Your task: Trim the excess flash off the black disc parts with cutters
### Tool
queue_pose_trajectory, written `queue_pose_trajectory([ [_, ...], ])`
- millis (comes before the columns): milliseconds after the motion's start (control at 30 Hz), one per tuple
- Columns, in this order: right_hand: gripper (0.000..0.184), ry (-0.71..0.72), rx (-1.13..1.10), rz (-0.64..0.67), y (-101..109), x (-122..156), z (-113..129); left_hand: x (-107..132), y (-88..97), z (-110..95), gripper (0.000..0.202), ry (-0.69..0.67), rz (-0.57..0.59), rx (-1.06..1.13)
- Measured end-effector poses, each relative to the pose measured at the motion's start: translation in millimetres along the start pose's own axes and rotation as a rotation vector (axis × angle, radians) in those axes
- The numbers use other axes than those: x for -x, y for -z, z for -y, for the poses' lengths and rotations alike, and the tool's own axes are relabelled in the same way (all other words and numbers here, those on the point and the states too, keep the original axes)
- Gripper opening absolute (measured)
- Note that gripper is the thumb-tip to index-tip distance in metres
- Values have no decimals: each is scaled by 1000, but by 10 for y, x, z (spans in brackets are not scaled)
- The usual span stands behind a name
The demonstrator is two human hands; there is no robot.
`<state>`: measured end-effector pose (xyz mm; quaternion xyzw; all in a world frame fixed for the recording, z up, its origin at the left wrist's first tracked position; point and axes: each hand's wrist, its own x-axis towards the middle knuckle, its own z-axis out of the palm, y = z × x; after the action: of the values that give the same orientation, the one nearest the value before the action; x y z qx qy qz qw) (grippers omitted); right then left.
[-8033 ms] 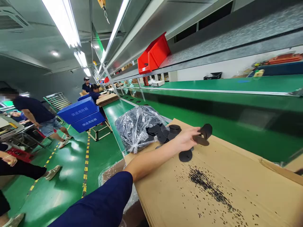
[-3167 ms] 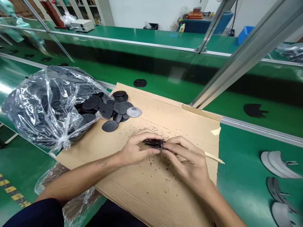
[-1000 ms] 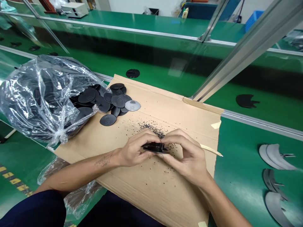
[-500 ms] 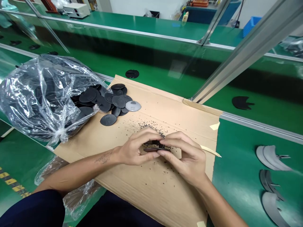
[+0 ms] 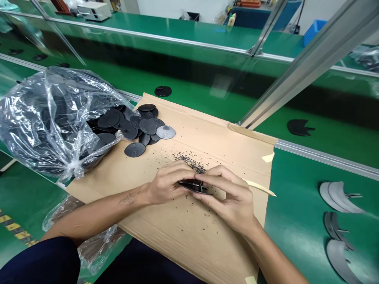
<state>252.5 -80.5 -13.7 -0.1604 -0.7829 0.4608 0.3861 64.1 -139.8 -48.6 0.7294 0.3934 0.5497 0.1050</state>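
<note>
Both hands are on one small black part (image 5: 194, 187), held low over the middle of a cardboard sheet (image 5: 227, 138). Left hand (image 5: 168, 183) pinches one end, right hand (image 5: 232, 197) has the other end between thumb and fingers. What shows of it is a dark, smooth curved rim with some raised bits inside, looks like plastic. The cardboard is matte tan with faint creases and a rough-cut edge on the right. Loads of tiny black crumbs (image 5: 192, 159) are scattered on it just behind the fingers. Up to the left there's a loose pile of flat black discs (image 5: 148, 126), most with a small stamped mark, one catching the light so it looks silvery. They're beside a crinkly clear plastic bag (image 5: 35, 118), which is shiny and knotted. Curved grey pieces (image 5: 337, 197) with thin stems lie on the smooth green bench (image 5: 290, 205) off to the right.

Hard to make out: fingers cover most of the held part, so I can't tell its full outline. The bag is cut off at the left edge, and glare hides much of what's inside it
</note>
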Motion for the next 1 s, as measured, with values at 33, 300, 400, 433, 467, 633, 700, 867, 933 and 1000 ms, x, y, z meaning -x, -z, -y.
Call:
queue_pose_trajectory([
  [33,34,-2,0,-2,-5,6,0,2,-4,-3,16,0,-9,-6],
  [300,32,12,-1,-19,-8,4,21,-8,-21,-35,17,44,12,-34],
  [400,32,12,-15,-19,-10,-4,24,-19,-4,-28,14,14,40,-35],
  [433,32,4,-17,-17,-12,-5,21,-18,0,-23,14,7,49,-32],
  [467,33,-5,-17,-11,-14,-5,16,-16,3,-18,15,1,55,-30],
  [633,37,3,-26,17,-15,5,-17,16,-6,-1,15,-4,53,-35],
  [700,37,17,-34,20,-11,7,-22,24,-13,-6,15,-14,47,-31],
  [867,36,25,-48,15,-6,11,-16,33,-20,-26,18,-22,90,-9],
  [933,35,28,-51,16,-6,13,-18,38,-19,-25,18,-22,108,-8],
  [1000,36,35,-52,18,-6,15,-25,43,-19,-20,17,-30,105,-6],
])
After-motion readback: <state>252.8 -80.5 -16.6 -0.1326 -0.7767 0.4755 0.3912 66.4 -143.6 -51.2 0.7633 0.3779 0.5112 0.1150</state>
